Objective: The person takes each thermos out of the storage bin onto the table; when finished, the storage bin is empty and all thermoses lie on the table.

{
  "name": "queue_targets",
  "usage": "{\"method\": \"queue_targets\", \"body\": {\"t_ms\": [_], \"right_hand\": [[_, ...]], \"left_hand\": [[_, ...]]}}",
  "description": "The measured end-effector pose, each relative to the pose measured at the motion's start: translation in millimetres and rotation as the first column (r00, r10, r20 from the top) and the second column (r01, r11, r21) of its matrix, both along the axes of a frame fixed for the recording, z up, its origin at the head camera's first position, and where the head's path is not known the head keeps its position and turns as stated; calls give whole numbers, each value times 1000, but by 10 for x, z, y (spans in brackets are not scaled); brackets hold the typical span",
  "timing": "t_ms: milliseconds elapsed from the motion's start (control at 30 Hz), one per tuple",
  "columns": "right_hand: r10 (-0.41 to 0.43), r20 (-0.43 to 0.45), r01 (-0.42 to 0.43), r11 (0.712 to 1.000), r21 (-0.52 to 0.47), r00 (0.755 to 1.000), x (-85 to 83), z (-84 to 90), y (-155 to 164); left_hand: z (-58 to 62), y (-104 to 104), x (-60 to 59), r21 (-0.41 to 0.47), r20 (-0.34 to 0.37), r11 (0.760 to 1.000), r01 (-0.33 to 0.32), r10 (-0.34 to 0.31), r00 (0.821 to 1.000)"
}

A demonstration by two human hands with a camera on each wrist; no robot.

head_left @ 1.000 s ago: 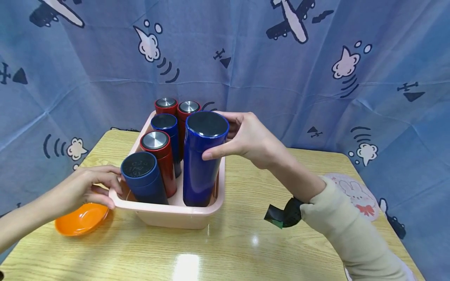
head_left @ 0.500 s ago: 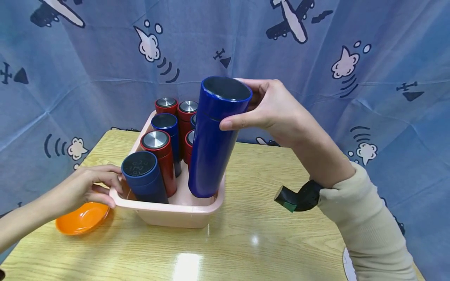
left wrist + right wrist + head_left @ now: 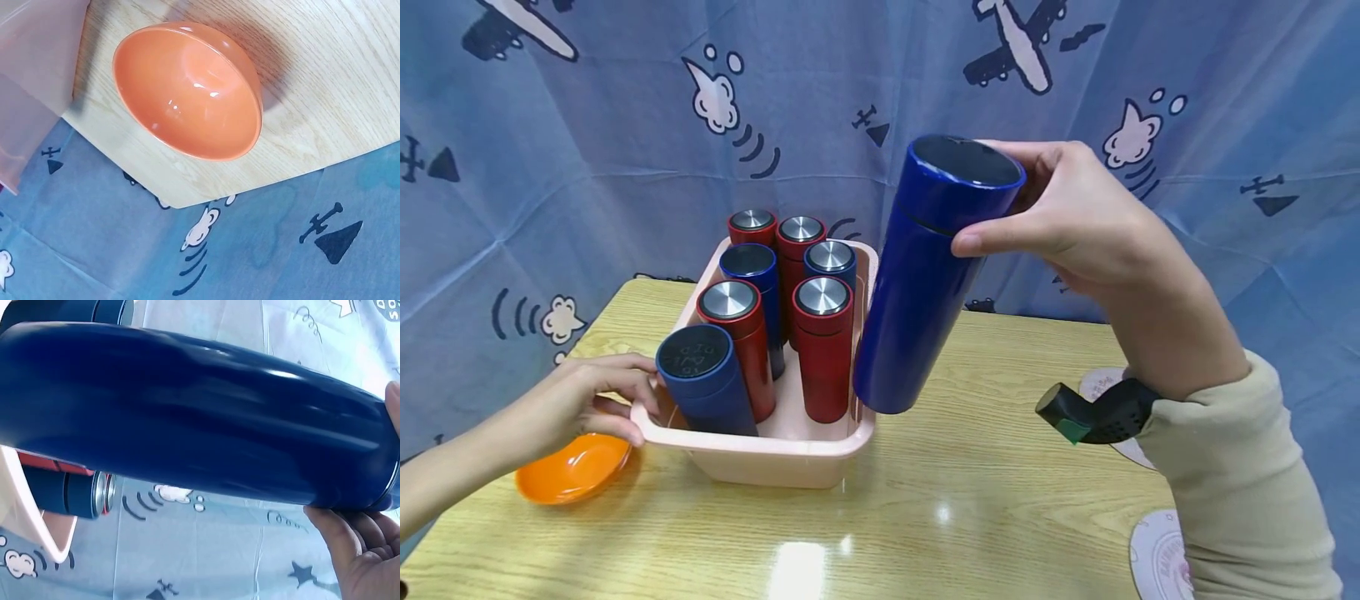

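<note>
My right hand point(image 3: 1060, 212) grips a glossy blue thermos point(image 3: 925, 283) near its black-topped lid. Tilted, with its base toward the left, the thermos overlaps the right rim of the pink basket point(image 3: 752, 446) in the head view. It fills most of the right wrist view, where the fingers point(image 3: 340, 537) wrap its lid end. My left hand point(image 3: 591, 396) holds the basket's near left corner, thumb below the rim. Inside the basket stand several upright bottles, among them a red thermos point(image 3: 823, 358) with a silver lid top and a dark blue thermos point(image 3: 707, 383) at the near left.
An orange bowl point(image 3: 187, 94) sits on the wooden table point(image 3: 985, 500) left of the basket, below my left hand. Two round printed mats, one a pale mat point(image 3: 1157, 554), lie at the table's right side. A blue patterned curtain point(image 3: 820, 100) hangs behind.
My right hand has lifted the blue thermos up out of the basket and carried it right, tilting it. Bottles behind it have come into view. The left hand stays on the rim.
</note>
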State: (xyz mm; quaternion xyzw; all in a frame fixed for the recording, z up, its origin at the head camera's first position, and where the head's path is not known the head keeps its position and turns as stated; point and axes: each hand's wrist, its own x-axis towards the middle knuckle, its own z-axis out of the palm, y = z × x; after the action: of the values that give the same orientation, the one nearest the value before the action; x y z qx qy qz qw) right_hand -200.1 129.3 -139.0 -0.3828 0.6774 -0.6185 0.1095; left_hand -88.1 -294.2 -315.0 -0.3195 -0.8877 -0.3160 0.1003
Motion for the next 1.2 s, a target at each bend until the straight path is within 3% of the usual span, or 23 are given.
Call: {"method": "queue_targets", "body": {"t_ms": [367,633,1200], "right_hand": [[-46,152,44,999,13,987,-194,-219,358],[-75,137,49,981,187,988,-304,-428,586],[68,294,-95,992,78,953,-683,-1029,895]], "left_hand": [[-32,-20,5,-19,-39,1000,-16,15,999],[-83,-62,33,2,-32,1000,-29,29,999],[-91,-40,7,32,-33,999,-24,25,999]]}}
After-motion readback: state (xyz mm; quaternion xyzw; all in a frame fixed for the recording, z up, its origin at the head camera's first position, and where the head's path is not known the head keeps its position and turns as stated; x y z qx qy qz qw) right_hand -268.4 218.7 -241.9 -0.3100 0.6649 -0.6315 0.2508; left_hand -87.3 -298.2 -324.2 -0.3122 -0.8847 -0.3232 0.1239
